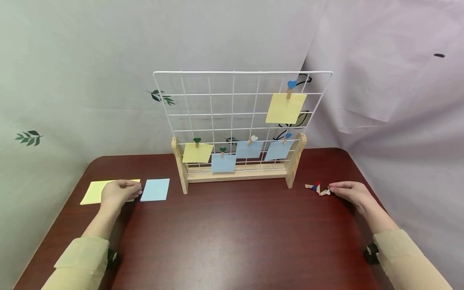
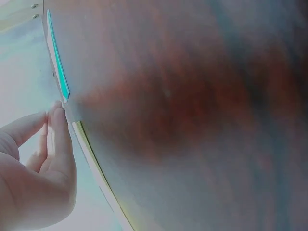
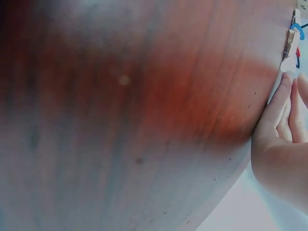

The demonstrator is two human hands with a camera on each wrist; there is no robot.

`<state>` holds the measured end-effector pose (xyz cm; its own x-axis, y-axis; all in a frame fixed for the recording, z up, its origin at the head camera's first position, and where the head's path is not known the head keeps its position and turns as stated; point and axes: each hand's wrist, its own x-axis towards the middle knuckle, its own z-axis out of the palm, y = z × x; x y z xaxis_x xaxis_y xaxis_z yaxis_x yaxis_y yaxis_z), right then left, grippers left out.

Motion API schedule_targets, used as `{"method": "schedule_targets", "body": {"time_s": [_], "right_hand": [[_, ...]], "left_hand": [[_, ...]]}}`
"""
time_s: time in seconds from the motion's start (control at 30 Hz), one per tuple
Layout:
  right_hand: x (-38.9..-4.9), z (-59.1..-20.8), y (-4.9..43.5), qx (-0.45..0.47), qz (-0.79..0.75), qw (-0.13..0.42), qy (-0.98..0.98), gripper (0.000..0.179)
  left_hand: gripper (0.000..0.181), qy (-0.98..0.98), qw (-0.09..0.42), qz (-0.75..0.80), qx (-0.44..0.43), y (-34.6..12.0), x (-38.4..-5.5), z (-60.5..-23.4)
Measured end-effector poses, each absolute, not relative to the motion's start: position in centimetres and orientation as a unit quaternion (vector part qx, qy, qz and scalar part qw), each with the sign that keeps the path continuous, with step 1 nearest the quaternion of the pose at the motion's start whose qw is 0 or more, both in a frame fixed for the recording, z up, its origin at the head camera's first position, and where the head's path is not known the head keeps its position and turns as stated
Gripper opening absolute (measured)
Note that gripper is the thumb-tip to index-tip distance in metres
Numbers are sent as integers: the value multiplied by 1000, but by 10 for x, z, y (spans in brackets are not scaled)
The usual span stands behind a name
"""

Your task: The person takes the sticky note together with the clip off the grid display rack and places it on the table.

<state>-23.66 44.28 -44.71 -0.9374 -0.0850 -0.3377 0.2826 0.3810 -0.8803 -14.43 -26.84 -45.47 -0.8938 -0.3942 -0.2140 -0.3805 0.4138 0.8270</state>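
Note:
My left hand (image 1: 119, 194) lies at the right end of a yellow sheet stack (image 1: 95, 192), its fingers gathered near the thumb. Beside its fingertips is a blue sheet stack (image 1: 155, 189). In the left wrist view the fingertips come between the blue paper (image 2: 58, 57) and the yellow paper (image 2: 101, 174), with nothing visible between them. At the table's right, my right hand (image 1: 353, 194) reaches its fingertips to a small clothespin with a white heart (image 1: 328, 192). They look very close to the white heart (image 3: 288, 64); contact is unclear. More small clothespins (image 1: 316, 187) lie just left.
A white wire grid (image 1: 232, 114) stands in a wooden base (image 1: 237, 175) at the table's back. Yellow notes (image 1: 285, 108) and blue notes (image 1: 223, 163) hang on it from heart clothespins (image 1: 291, 85). Pale cloth (image 1: 108, 60) hangs behind the dark red table (image 1: 235, 233).

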Motion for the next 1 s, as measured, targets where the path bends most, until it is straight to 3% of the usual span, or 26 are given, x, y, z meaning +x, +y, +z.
{"method": "schedule_targets", "body": {"time_s": [0.43,1.0], "right_hand": [[-236,-446,442,67,-592,173,785,26],[-230,-444,445,52,-633,173,753,29]], "left_hand": [[44,-791,29,-573,213,-257,-143,-450],[43,-790,12,-587,176,-232,-141,-442]]}}
